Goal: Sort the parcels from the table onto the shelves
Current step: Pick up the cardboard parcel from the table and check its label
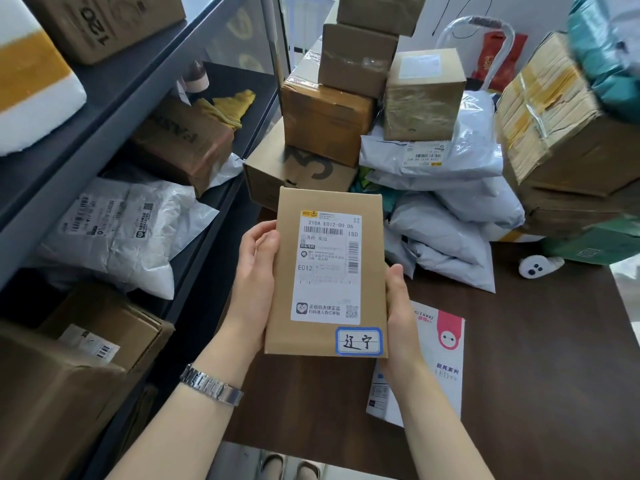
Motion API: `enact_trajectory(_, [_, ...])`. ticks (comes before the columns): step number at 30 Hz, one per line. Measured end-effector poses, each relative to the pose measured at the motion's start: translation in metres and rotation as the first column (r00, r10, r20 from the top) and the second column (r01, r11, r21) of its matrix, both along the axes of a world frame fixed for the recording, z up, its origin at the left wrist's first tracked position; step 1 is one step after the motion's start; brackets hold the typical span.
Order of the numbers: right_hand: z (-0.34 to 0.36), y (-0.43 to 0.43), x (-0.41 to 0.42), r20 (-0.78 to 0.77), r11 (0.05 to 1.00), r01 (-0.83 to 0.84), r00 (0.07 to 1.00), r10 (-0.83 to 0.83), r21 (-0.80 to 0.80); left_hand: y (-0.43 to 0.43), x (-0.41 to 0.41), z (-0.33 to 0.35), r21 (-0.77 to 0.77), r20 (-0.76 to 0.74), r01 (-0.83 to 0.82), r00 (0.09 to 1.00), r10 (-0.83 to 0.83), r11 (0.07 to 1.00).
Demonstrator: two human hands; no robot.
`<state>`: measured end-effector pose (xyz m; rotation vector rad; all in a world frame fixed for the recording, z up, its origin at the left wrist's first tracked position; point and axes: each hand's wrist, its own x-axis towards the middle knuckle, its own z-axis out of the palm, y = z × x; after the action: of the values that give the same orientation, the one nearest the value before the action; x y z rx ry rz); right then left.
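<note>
I hold a flat brown cardboard parcel (329,202) upright in front of me, above the near left corner of the dark table (540,358). It bears a white shipping label and a small blue-bordered sticker with handwriting at its lower right. My left hand (254,271) grips its left edge, with a metal watch on that wrist. My right hand (401,306) grips its right edge lower down. A grey shelf unit (114,109) stands at the left, holding boxes and a white poly bag (117,237).
Stacked brown boxes (329,123) and grey-white poly mailers (450,202) crowd the table's far side. A taped box (554,116) and green packages sit at the right. A white-and-pink flat box (436,362) lies on the table near my right wrist.
</note>
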<state>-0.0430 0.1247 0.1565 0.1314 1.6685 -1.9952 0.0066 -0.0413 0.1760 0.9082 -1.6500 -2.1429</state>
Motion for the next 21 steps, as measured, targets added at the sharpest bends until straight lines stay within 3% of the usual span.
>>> enact_trajectory(4, [0.005, -0.003, 0.004, -0.016, 0.996, -0.079, 0.997, 0.078, -0.03, -0.004, 0.0, 0.003, -0.017, -0.042, 0.027, 0.999, -0.028, 0.999])
enact_trajectory(12, [0.015, -0.001, 0.005, -0.063, 0.996, -0.068, 0.996, 0.064, -0.061, 0.002, 0.006, 0.008, -0.04, -0.088, 0.153, 0.984, -0.156, 0.987])
enact_trajectory(15, [0.021, -0.001, 0.006, -0.177, 0.998, -0.015, 0.984, 0.005, -0.059, 0.003, 0.008, 0.01, -0.057, -0.113, 0.208, 0.97, -0.213, 0.976])
enact_trajectory(21, [0.061, -0.005, -0.008, -0.408, 0.991, 0.017, 0.911, -0.069, -0.131, -0.005, 0.002, 0.047, -0.184, -0.295, 0.159, 0.932, -0.209, 0.97])
